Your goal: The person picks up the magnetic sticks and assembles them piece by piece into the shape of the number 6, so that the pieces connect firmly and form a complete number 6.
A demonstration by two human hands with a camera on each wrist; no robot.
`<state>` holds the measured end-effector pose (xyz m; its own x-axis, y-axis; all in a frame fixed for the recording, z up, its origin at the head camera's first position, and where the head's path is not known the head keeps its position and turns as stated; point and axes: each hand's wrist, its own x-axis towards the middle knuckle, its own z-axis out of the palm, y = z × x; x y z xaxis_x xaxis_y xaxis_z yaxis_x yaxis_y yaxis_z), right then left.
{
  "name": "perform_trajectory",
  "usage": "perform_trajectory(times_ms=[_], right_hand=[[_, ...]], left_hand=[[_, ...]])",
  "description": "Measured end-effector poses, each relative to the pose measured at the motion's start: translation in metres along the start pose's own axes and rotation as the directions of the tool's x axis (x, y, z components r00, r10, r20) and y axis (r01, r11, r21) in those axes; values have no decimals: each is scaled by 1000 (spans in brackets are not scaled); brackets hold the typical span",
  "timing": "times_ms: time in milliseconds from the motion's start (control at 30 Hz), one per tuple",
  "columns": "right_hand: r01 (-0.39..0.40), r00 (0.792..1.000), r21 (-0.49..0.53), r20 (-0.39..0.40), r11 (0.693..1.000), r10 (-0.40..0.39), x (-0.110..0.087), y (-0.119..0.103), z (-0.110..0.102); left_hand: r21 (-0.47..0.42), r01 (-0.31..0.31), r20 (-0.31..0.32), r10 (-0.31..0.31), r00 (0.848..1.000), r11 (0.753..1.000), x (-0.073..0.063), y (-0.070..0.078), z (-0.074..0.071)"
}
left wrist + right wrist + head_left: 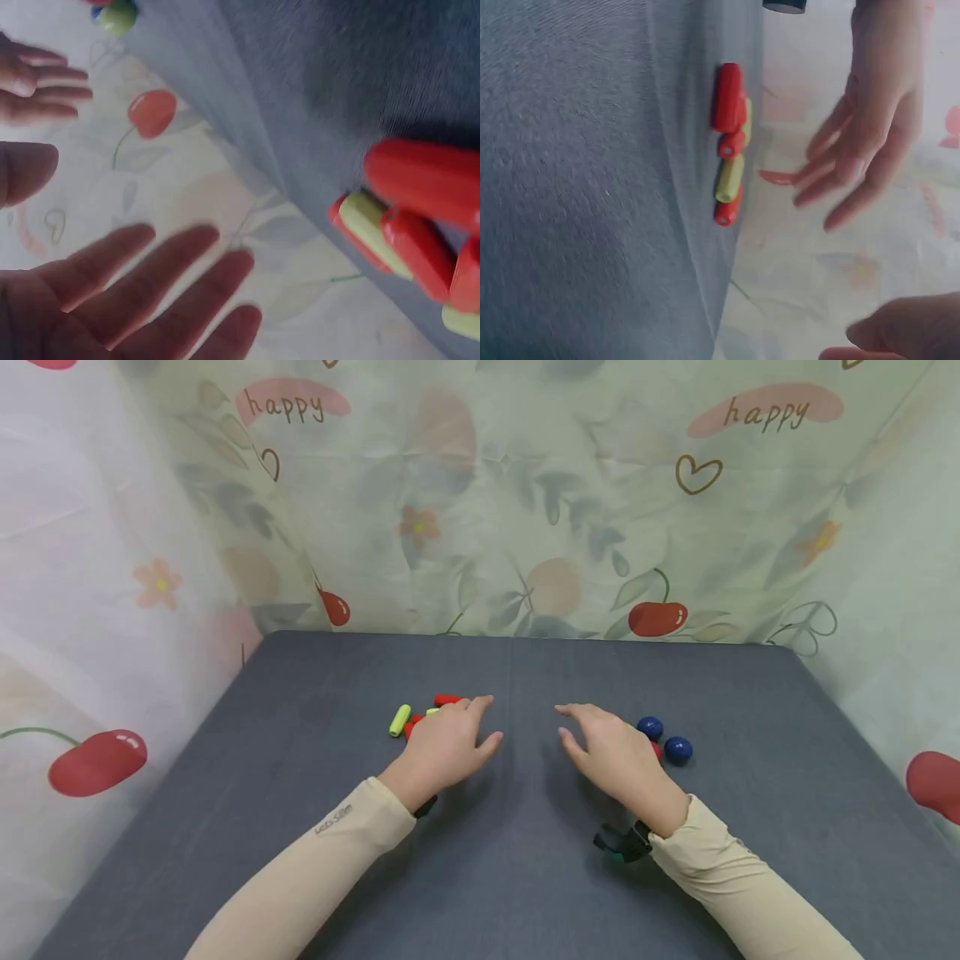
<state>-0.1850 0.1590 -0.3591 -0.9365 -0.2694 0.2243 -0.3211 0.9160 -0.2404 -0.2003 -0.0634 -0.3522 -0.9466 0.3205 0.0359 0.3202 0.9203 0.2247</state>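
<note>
My left hand (448, 742) hovers over the table with fingers extended and thumb apart, holding nothing. Beneath and beyond it lie several red cylinders (447, 699) and yellow-green cylinders (400, 721), partly hidden by that hand in the head view. Holes show in the ends of some red cylinders (725, 214) in the right wrist view. My right hand (617, 758) is likewise raised, its fingers loosely extended and nothing in them. Beside it are two blue balls (678, 750) and a red ball (657, 750), half covered by the hand. A yellow-green ball (118, 16) shows in the left wrist view.
A dark grey cloth covers the table (510, 877). Behind and at both sides hangs a pale patterned curtain (510, 510). Dark straps sit at the wrists, with a black wrist device (626, 842) under the right one.
</note>
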Motion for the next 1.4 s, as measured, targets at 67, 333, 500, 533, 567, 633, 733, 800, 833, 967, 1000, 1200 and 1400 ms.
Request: perform_trajectory(times_ms=[67, 333, 500, 533, 567, 633, 733, 800, 833, 967, 1000, 1200, 1400], right_hand=[[-41, 999, 58, 4, 997, 41, -1, 3, -6], [-81, 996, 257, -26, 963, 90, -11, 25, -25], [-85, 995, 378, -11, 922, 96, -20, 39, -31], [-83, 995, 398, -10, 914, 95, -22, 41, -32], [-82, 996, 415, -9, 906, 94, -24, 43, -32], [-83, 996, 445, -4, 892, 94, -28, 47, -32], [-100, 994, 478, 18, 873, 104, -34, 52, -30], [-116, 993, 490, 32, 864, 115, -37, 55, -28], [-124, 992, 489, 36, 863, 122, -38, 56, -27], [-153, 988, 475, 42, 867, 151, -43, 61, -20], [-160, 987, 472, 45, 867, 157, -45, 62, -19], [-197, 980, 490, 109, 849, 165, -52, 68, -10], [-202, 978, 497, 138, 844, 153, -57, 75, 1]], left_hand=[[-57, 9, -8, -10, 1000, 998, -2, -3, -6], [-264, 51, -59, -69, 996, 963, -13, -23, -32], [-391, 116, -26, -137, 990, 913, -20, -41, -39], [-413, 129, -17, -149, 989, 901, -21, -45, -39], [-436, 140, -4, -157, 988, 889, -22, -48, -39], [-463, 158, 9, -173, 985, 872, -24, -54, -37], [-483, 170, 23, -182, 983, 859, -26, -62, -32], [-489, 177, 37, -182, 983, 854, -26, -66, -28], [-497, 185, 50, -185, 982, 848, -26, -68, -26], [-516, 216, 99, -193, 976, 829, -27, -74, -16], [-515, 227, 110, -199, 974, 827, -27, -75, -14], [-475, 288, 171, -234, 957, 832, -28, -84, -4], [-467, 322, 223, -243, 944, 824, -30, -91, 5]])
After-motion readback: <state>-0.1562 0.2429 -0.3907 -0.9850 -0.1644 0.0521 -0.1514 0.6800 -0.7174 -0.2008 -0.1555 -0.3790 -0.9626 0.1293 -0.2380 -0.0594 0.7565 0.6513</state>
